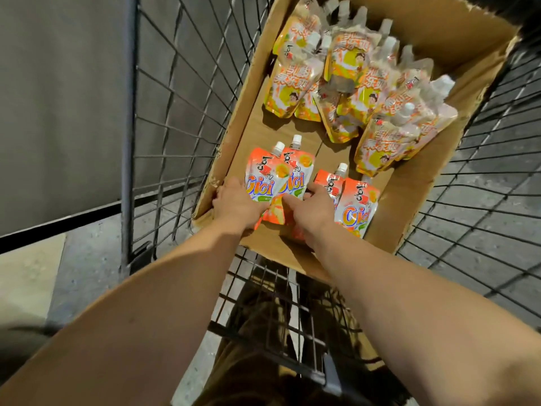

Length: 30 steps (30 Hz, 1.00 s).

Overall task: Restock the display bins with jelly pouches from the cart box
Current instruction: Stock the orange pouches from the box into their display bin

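An open cardboard box (439,39) lies in a black wire cart (175,92). Several orange Cici jelly pouches with white caps sit at the box's near end. My left hand (237,202) grips the lower part of the left orange pouch (263,178). My right hand (311,206) has its fingers curled on the neighbouring orange pouch (295,174). Another pair of orange pouches (355,206) lies to the right of my right hand. Several yellow pouches (351,77) are heaped at the far end of the box.
The cart's wire sides rise on the left and right (483,186) of the box. A bare strip of the box floor (281,127) lies between the orange and yellow pouches. A grey wall (58,98) stands left of the cart, above a concrete floor (87,259).
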Motion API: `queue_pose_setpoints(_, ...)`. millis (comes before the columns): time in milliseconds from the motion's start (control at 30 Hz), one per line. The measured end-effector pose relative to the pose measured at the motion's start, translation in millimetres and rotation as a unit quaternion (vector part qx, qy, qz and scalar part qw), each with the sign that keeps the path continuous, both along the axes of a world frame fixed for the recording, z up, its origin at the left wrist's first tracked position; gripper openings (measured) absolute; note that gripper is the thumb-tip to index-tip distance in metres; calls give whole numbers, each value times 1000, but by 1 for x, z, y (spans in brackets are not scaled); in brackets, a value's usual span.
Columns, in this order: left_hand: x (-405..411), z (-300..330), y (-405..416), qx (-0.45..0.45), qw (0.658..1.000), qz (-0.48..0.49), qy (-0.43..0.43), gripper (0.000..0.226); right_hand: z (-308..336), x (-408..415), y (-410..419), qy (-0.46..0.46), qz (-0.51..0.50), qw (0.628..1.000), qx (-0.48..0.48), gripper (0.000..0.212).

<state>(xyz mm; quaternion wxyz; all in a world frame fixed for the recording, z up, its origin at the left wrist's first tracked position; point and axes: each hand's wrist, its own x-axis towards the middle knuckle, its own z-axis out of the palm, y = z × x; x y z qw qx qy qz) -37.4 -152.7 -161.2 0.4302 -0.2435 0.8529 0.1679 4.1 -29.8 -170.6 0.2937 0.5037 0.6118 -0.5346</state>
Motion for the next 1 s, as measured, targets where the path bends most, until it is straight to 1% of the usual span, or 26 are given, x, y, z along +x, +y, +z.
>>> queue_pose_setpoints(67,-3,0,-5,20,1000,19,-9,71,-2,0,2,-7,-15,1000,-16,31)
queue_pose_setpoints(100,-4,0,-6,33,999,22,-16,61,-3,1,2,-14,-13,1000,-19,30)
queue_pose_setpoints(167,-6,3,-6,66,997,28,-32,32,-3,0,-1,-28,-1,1000,-14,34)
queue_pose_setpoints(200,-6,6,-5,83,995,40,-38,26,-2,-1,-3,-31,5,999,-13,36)
queue_pose_setpoints(267,-7,9,-5,104,992,58,-36,23,-2,-3,-8,-32,18,999,-10,39)
queue_pose_setpoints(300,-7,9,-6,111,991,65,-30,23,0,-4,-10,-30,32,999,-8,39)
queue_pose_setpoints(367,-8,8,-7,132,987,90,-18,35,1,-5,-11,-23,71,997,-8,39)
queue_pose_setpoints(433,-7,8,-9,157,981,109,-15,40,2,-4,-9,-26,77,996,-28,37)
queue_pose_setpoints(533,-8,8,-11,187,973,129,-29,38,8,-1,-7,-36,28,994,-96,31)
queue_pose_setpoints(633,-9,16,-13,223,964,137,-49,36,22,6,0,-41,-24,983,-179,28)
queue_pose_setpoints(700,-8,29,-12,251,957,136,-52,35,38,10,9,-27,-61,975,-214,23)
queue_pose_setpoints(767,-4,47,-8,289,944,151,-51,33,59,15,19,-4,-70,973,-222,16)
queue_pose_setpoints(833,0,71,-2,328,929,165,-46,33,85,19,30,21,-47,978,-204,14)
queue_pose_setpoints(933,8,109,4,371,912,172,-26,37,124,27,42,64,-35,979,-190,16)
queue_pose_setpoints(1000,16,134,6,392,902,181,-12,35,151,34,46,91,-30,978,-188,21)
